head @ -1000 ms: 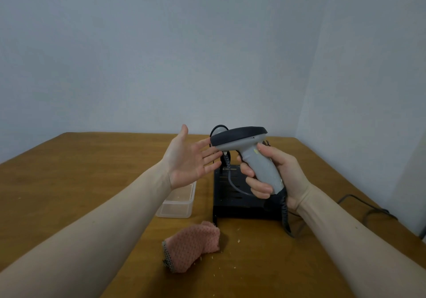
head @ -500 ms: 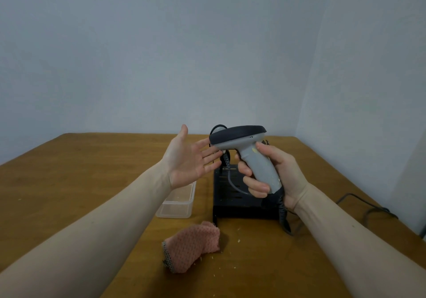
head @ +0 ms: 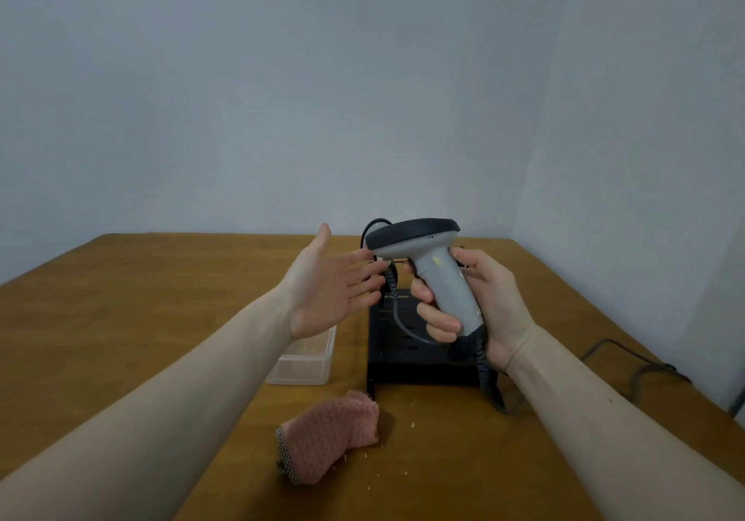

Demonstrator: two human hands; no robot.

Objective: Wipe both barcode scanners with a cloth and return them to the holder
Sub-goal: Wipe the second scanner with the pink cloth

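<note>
The wooden table point(head: 141, 298) bears a black holder point(head: 403, 367), a clear tub point(head: 300, 369) and a pink cloth point(head: 334, 430).

A single head-worn camera looks forward and slightly down across a wooden table point(head: 121, 298) toward a room corner. It sits close behind both forearms, which reach in from the lower edge, and its wide angle takes in much bare wall point(head: 282, 97) above.

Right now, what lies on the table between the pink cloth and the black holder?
In the head view, only bare wooden table with a few pale crumbs separates the cloth from the holder. They lie close but apart.
</note>
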